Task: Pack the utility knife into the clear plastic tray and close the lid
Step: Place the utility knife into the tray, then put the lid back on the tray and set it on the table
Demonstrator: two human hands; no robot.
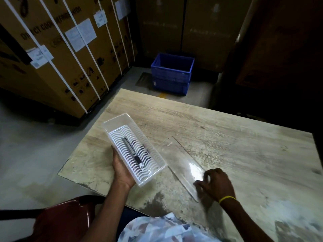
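Note:
The clear plastic tray lies on the wooden table, angled toward the far left, with a white ribbed insert inside. The grey and black utility knife rests lengthwise on that insert. My left hand cups the tray's near left side from below. The clear flat lid lies on the table to the right of the tray, apart from it. My right hand sits on the lid's near end, fingers curled at its edge; it looks blurred.
Tall strapped cardboard boxes stand left of the table. A blue plastic crate sits on the floor beyond the far edge. A dark red chair is at the lower left. Dark cartons fill the right background.

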